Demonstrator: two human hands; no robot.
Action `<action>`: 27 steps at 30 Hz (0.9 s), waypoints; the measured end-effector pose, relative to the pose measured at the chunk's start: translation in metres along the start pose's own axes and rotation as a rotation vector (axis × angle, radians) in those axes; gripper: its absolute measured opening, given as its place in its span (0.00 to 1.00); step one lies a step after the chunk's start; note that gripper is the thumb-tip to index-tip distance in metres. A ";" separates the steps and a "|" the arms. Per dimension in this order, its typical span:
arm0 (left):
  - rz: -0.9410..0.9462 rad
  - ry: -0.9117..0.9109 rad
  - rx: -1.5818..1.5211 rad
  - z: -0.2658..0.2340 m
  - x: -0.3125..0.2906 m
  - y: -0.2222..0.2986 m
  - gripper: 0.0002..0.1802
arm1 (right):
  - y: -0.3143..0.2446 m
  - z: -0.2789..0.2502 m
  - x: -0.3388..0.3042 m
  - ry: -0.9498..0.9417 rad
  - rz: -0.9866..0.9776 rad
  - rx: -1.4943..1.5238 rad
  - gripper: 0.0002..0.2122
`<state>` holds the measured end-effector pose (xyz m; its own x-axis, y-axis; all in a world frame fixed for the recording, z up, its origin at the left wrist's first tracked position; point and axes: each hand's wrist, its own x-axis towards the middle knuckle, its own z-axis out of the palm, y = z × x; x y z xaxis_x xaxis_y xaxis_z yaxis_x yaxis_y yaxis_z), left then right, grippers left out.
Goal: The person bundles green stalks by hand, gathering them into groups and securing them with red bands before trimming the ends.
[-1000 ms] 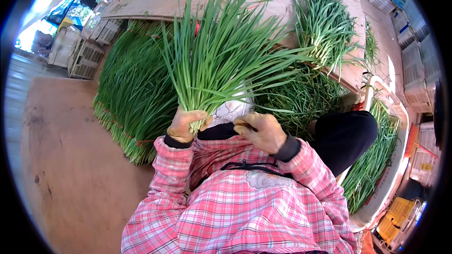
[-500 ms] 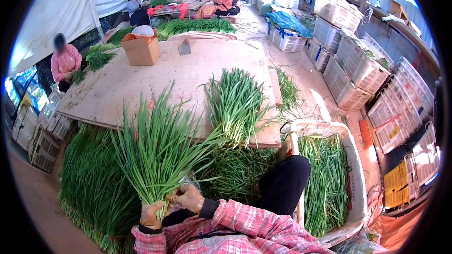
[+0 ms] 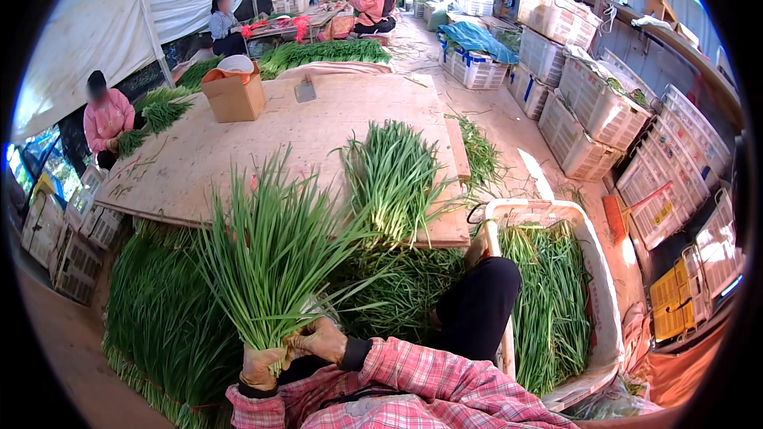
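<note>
A large bunch of garlic chives stands in front of me, its leaves fanning up and away. My left hand is wrapped round the pale stem ends. From the right, my right hand presses its closed fingers against the same stems, just above the left one. Beyond, a second loose pile of chives lies on the near edge of the wooden board, roots toward me. To my left, many chives are stacked in tied bundles on the ground.
A white crate of loose chives stands beside my right knee. Chive scraps lie under the board's edge. A cardboard box sits on the board. Stacked crates line the right wall. Several people work farther off.
My view has shifted slightly. Both hands stay at the stem ends of the bunch, with only small movement; its leaves lean a little differently.
</note>
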<state>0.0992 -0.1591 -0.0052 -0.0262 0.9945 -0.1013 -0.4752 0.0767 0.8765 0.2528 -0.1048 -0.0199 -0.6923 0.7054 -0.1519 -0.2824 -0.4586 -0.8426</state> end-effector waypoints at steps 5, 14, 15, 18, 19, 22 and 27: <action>0.063 -0.010 -0.015 0.002 0.005 -0.005 0.27 | 0.003 0.001 -0.001 0.081 0.003 0.040 0.08; 0.081 0.026 -0.060 0.010 0.005 -0.004 0.29 | 0.026 -0.012 0.010 0.069 -0.078 -0.078 0.07; 0.068 -0.006 -0.048 0.010 0.004 -0.003 0.29 | 0.027 -0.011 0.009 0.048 -0.054 -0.062 0.07; 0.044 -0.062 0.001 0.007 0.003 0.001 0.27 | 0.023 -0.009 0.005 0.002 0.012 -0.108 0.09; 0.047 -0.051 0.028 0.007 0.003 0.002 0.27 | 0.016 -0.009 0.003 -0.002 0.028 -0.186 0.10; -0.022 -0.068 0.187 -0.008 0.004 0.006 0.28 | 0.001 -0.017 0.001 -0.015 -0.053 -0.261 0.13; 0.030 -0.087 0.491 -0.028 0.001 0.021 0.28 | -0.023 -0.072 0.014 0.289 -0.354 -0.471 0.11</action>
<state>0.0644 -0.1586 0.0003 0.0496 0.9974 -0.0514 -0.0043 0.0517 0.9987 0.2975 -0.0460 -0.0400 -0.3863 0.9170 0.0991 -0.0945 0.0675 -0.9932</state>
